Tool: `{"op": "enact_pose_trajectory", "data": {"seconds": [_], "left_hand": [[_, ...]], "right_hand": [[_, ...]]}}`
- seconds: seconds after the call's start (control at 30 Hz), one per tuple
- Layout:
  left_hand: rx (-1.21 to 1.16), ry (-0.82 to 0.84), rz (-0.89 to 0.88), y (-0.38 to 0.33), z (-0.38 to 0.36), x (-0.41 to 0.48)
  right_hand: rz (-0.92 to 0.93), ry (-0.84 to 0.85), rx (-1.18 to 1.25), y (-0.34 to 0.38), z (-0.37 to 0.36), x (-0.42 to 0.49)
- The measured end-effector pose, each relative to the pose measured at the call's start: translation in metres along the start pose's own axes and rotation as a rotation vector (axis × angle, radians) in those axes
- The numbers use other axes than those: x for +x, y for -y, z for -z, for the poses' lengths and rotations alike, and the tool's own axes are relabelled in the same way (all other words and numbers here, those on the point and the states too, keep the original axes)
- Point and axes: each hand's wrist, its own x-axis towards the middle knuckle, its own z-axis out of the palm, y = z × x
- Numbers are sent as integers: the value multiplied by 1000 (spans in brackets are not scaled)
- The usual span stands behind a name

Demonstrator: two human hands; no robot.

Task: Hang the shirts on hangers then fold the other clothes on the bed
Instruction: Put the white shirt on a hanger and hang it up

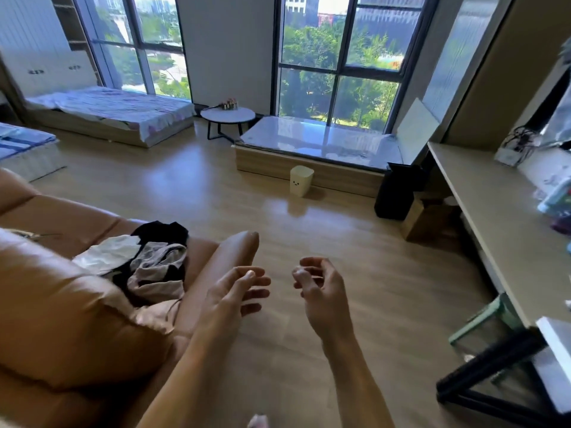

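Note:
A heap of clothes lies on the seat of a brown leather sofa at the left: black, white and grey-beige pieces tangled together. My left hand hovers just right of the sofa's armrest, fingers spread, holding nothing. My right hand is a short way to its right over the floor, fingers loosely curled and apart, also holding nothing. A bed with a pale patterned sheet stands at the far left by the window. No hangers are in view.
A second bed's corner shows at the left edge. A round side table, a low window bench, a cream bin and a black bin stand across the wooden floor. A long desk runs along the right.

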Motion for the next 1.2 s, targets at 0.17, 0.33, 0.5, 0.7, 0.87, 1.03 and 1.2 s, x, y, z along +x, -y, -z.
{"op": "enact_pose_trajectory", "data": {"seconds": [0.17,0.33,0.5,0.7,0.87,1.03,1.2], "left_hand": [[-25,32,-1,16,-51,139],[-63,0,49,16,-102,282],[-19,31,41,-6,-148,395],[-17,-79,58,-5,-170,535],[18,-203,53,-6,-186,666],[-2,-372,27,-37,-181,765],[-41,-571,7,-58,-141,849]], "right_hand": [[-14,12,-59,-21,0,134],[-11,-1,-136,-24,6,270],[-20,-23,-97,-17,4,400],[-46,85,-59,-38,-39,549],[-28,234,-73,-54,-83,695],[1,421,-81,-33,-140,813],[-9,606,-53,-17,-224,888]]}}
